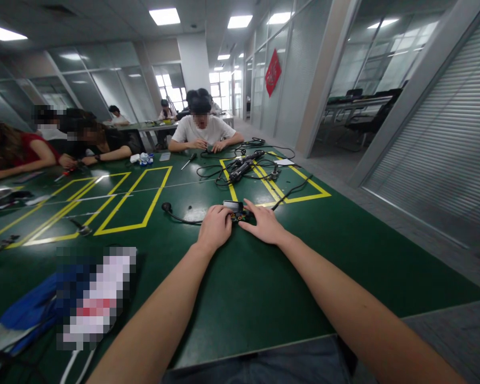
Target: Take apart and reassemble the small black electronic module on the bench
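Note:
Both of my hands meet over a small dark device (236, 216) lying on the green table (272, 298). Orange rings show on its near side, and a grey, screen-like flat piece (233, 205) stands at its far edge. My left hand (216, 228) is closed around the left end, with its fingertips partly hidden. At the right end, my right hand (263, 225) has thumb and forefinger on either side of the device. A black cable with a round plug (167, 207) runs out to the left. Another black cable (292, 192) leads off beyond my right hand.
Beyond my hands lie black tools with tangled cables (244, 168) and a screwdriver (189, 161). A person in a white shirt (202, 130) works opposite. More people sit along the left. A blue-and-white cloth-like item (28, 309) and a blurred pale item (104, 293) rest near my left arm.

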Motion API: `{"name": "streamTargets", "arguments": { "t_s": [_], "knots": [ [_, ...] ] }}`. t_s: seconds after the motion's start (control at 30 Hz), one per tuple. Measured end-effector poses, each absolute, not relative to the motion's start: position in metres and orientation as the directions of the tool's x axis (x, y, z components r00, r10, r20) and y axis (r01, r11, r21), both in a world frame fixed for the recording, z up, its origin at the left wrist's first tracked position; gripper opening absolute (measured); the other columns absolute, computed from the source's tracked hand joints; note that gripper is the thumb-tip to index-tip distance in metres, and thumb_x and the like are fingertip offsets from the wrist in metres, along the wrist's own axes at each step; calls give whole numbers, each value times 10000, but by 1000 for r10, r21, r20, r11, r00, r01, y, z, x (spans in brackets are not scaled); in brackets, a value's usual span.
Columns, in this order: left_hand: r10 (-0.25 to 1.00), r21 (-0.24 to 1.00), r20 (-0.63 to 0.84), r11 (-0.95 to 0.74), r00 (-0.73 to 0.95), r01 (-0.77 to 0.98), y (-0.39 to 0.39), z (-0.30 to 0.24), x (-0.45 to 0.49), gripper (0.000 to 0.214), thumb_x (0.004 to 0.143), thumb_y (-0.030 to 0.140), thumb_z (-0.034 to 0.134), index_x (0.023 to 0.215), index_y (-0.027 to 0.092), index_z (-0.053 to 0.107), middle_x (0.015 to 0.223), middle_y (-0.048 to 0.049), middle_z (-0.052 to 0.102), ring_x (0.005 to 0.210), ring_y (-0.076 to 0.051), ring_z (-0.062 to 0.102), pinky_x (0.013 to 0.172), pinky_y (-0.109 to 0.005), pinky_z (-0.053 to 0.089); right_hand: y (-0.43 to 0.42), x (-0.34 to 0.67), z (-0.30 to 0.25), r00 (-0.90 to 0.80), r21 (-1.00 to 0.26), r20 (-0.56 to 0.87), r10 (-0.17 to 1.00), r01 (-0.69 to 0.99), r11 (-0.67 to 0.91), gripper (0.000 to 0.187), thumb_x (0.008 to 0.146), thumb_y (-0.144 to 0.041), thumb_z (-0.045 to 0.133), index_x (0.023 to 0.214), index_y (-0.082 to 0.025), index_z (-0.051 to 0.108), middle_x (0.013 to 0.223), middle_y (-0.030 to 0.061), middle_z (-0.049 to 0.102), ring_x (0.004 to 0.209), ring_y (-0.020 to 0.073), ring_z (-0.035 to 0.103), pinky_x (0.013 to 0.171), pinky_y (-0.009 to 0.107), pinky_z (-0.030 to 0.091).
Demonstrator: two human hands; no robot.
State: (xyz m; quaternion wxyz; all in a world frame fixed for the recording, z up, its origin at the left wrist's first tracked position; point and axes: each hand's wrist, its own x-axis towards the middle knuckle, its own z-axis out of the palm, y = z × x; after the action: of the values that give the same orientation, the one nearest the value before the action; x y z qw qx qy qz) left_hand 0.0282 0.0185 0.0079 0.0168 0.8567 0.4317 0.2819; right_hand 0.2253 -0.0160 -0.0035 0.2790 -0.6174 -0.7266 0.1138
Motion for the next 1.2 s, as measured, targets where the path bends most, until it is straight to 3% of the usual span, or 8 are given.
{"name": "streamTargets", "arguments": {
  "t_s": [0.27, 0.47, 0.53, 0.63, 0.73, 0.97, 1.2],
  "knots": [
    [785, 370, 467, -591, 406, 717, 15, 7, 27, 363, 987, 157, 528, 1302, 217, 701, 1328, -126, 652, 1166, -256, 694, 1083, -418, 580, -8, 232, -14, -59, -565, 338, 939, 786, 253, 786, 927, -444, 705, 1631, -208, 447, 1455, 155, 703, 1363, 331, 648, 1184, 551, 444],
    [820, 524, 497, -545, 284, 655, 24, 0, 26, 530, 975, 177, 564, 1504, 180, 558, 1426, -161, 580, 1096, -228, 718, 1041, -399, 611, -7, 235, -18, -37, -654, 390, 920, 692, 305, 745, 906, -333, 701, 1614, -273, 478, 1416, 103, 730, 1227, 293, 720, 1134, 530, 513],
    [825, 536, 486, -543, 290, 646, 27, 0, 25, 494, 979, 175, 560, 1471, 170, 602, 1412, -158, 608, 1080, -221, 722, 1053, -391, 607, -7, 236, -17, -35, -671, 388, 921, 675, 308, 725, 885, -279, 687, 1589, -263, 513, 1370, 91, 752, 1212, 282, 724, 1140, 511, 514],
    [811, 492, 477, -566, 339, 661, 27, 2, 25, 333, 985, 189, 568, 1265, 176, 748, 1330, -136, 684, 1170, -246, 706, 1130, -408, 563, -7, 237, -14, -35, -689, 373, 927, 659, 302, 741, 810, -186, 660, 1543, -241, 559, 1314, 70, 775, 1189, 266, 727, 1163, 479, 503],
    [796, 456, 467, -590, 385, 667, 24, 5, 25, 251, 975, 188, 594, 1124, 194, 795, 1266, -114, 742, 1234, -262, 690, 1164, -423, 532, -8, 238, -13, -19, -719, 351, 936, 635, 282, 754, 753, -139, 617, 1501, -233, 591, 1289, 59, 784, 1165, 259, 731, 1158, 454, 510],
    [793, 484, 434, -605, 428, 632, 22, 9, 25, 245, 962, 127, 609, 1103, 219, 787, 1213, -77, 803, 1161, -249, 741, 1110, -406, 561, -11, 237, -11, 31, -765, 384, 923, 570, 300, 706, 732, -122, 574, 1427, -233, 639, 1196, 52, 808, 1115, 258, 741, 1126, 452, 532],
    [724, 490, 515, -688, 459, 536, 28, 1, 23, 249, 930, 90, 636, 1079, 217, 790, 1240, -77, 803, 1186, -247, 746, 1125, -433, 574, -5, 242, -17, 53, -739, 447, 893, 585, 336, 586, 716, -100, 608, 1260, -256, 757, 1133, 38, 820, 1103, 263, 734, 1124, 475, 532]
  ]
}}
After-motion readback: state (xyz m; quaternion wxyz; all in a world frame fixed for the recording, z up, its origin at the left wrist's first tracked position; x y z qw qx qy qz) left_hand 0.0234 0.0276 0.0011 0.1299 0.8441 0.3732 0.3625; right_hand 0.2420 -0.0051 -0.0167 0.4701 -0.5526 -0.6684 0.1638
